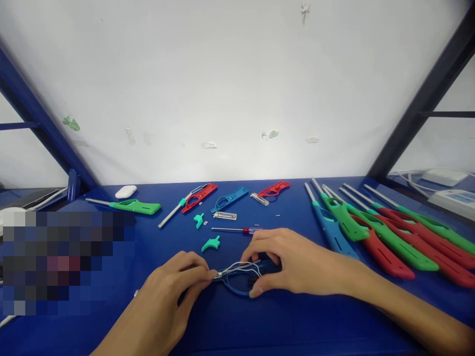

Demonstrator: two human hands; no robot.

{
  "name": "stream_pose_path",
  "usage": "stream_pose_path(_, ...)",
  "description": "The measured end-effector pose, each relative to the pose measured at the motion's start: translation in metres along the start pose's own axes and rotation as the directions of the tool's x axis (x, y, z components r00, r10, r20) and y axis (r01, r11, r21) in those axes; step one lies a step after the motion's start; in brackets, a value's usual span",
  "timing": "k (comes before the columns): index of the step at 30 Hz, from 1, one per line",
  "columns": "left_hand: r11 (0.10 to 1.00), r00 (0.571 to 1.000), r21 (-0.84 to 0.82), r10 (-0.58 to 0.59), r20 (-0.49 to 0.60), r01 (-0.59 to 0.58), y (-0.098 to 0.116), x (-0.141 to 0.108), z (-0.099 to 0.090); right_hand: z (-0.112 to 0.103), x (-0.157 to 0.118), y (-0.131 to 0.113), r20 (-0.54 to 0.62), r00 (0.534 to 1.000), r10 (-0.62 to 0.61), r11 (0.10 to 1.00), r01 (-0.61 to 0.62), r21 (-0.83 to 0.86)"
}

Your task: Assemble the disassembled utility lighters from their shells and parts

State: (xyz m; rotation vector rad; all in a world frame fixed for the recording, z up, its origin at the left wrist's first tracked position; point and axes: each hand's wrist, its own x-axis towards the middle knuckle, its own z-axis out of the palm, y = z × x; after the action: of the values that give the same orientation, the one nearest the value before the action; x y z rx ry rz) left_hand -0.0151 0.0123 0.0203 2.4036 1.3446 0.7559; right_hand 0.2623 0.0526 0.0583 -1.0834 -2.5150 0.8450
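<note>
Near the front of the blue table, an opened blue gas lighter housing (237, 292) lies with white wires (243, 267) looping over its trigger ring. My left hand (174, 284) pinches the metal piece at its left end. Around the handle end, my right hand (285, 262) curls thumb and fingers, partly hiding it. Just beyond are a screwdriver (237, 230) with a clear and red handle, and two teal triggers (211, 243). Farther back sit a blue housing half (232, 199), a clear fuel tank (225, 215), and red housing parts (200, 198) beside a metal tube.
Several assembled red, green and blue lighters (393, 232) fan out at the right. A green lighter (137, 206) and a white rounded case (126, 191) are at back left. Dark frame posts (411, 104) flank the white wall. A blurred patch covers the left side.
</note>
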Motion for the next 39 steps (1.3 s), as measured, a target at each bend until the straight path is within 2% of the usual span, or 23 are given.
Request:
stream_pose_path(7, 1.0, 1.0, 0.001, 0.001, -0.005, -0.001, 0.0005, -0.0003, 0.0021, -0.0049, 0.0005, -0.0065, -0.005, 1.0, -0.017, 1.0, 0.018, 0.022)
stream_pose_path(15, 1.0, 1.0, -0.012, -0.013, 0.006, 0.013, -0.0006, 0.0002, 0.0025, -0.0014, 0.0022, -0.003, -0.044, 0.998, -0.05, 0.998, 0.049, -0.028)
stream_pose_path(26, 0.995, 0.998, -0.079, -0.055, 0.041, 0.058, 0.0039, 0.0029, 0.0012, -0.0024, 0.0018, -0.0018, -0.085, 0.996, -0.004, 1.0, 0.002, -0.022)
stream_pose_path(34, 0.996, 0.996, -0.064, -0.066, 0.053, 0.07, 0.0022, 0.0016, 0.0026, -0.003, 0.0011, -0.0061, -0.088, 0.996, -0.002, 1.0, 0.004, 0.022)
stream_pose_path(39, 0.997, 0.997, -0.042, -0.061, 0.036, 0.062, -0.0007, 0.001, 0.0056, -0.0022, 0.0008, -0.0099, -0.119, 0.993, 0.001, 1.0, -0.004, -0.025)
